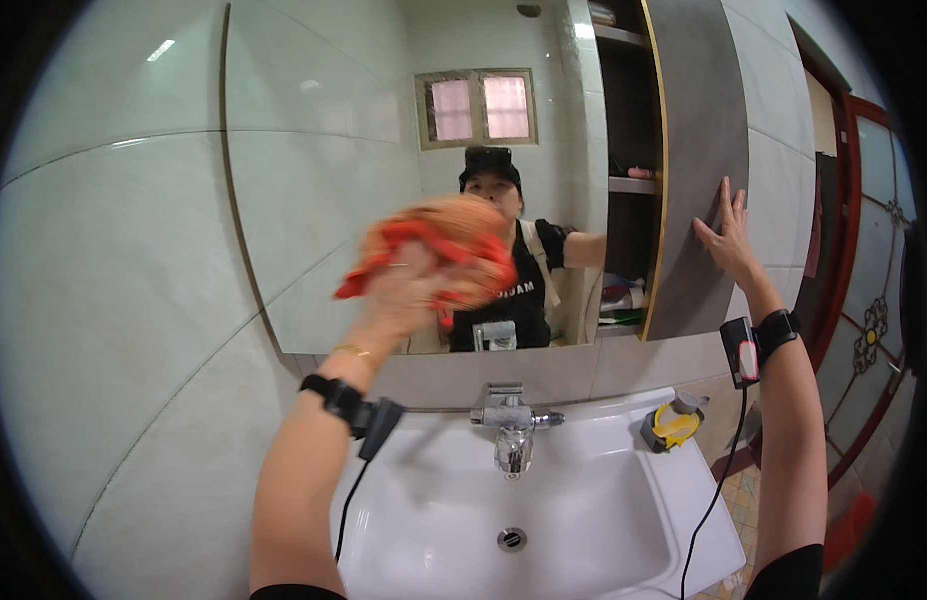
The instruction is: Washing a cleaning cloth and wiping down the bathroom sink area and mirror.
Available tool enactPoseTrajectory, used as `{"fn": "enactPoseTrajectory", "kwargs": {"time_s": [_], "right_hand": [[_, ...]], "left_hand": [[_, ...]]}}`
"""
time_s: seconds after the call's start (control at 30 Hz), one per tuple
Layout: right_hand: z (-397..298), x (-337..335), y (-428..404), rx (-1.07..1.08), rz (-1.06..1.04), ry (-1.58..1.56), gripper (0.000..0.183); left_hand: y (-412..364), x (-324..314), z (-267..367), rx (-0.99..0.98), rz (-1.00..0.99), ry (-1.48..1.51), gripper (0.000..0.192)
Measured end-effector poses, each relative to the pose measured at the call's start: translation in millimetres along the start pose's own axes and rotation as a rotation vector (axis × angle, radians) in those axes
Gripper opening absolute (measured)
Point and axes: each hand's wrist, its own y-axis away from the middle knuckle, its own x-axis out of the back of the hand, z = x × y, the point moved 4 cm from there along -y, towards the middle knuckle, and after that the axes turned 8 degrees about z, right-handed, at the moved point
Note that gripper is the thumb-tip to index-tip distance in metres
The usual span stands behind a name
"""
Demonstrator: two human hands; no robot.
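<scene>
My left hand (407, 292) presses a bunched orange and red cloth (441, 247) to the wall mirror (321, 187); both are blurred, and the fingers are partly hidden in the cloth. To the right, my right hand (726, 229) rests with fingers apart on the grey side panel (696, 150) of the mirror cabinet. Between mirror and panel is an open compartment with shelves (630, 184) holding small items. Both wrists carry black straps with small devices and cables. The mirror reflects a person in a black cap and a window.
Below the mirror is a white washbasin (583, 517) with a chrome faucet (513, 427). A dark grey holder (656, 435) with a yellow item (677, 426) stands on its right rear corner. At far right are a red-framed glass door (876, 225) and a red object (850, 529) low down.
</scene>
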Motion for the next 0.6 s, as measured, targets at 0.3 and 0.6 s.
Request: {"fn": "enactPoseTrajectory", "kwargs": {"time_s": [0.3, 0.6], "right_hand": [[-15, 6, 1, -0.168, -0.164, -0.043, 0.08], [-19, 3, 2, -0.18, -0.151, -0.09, 0.083]], "left_hand": [[161, 24, -108, 1.285, 0.406, -0.423, 0.065], [79, -18, 1, 0.642, 0.261, -0.427, 0.052]]}}
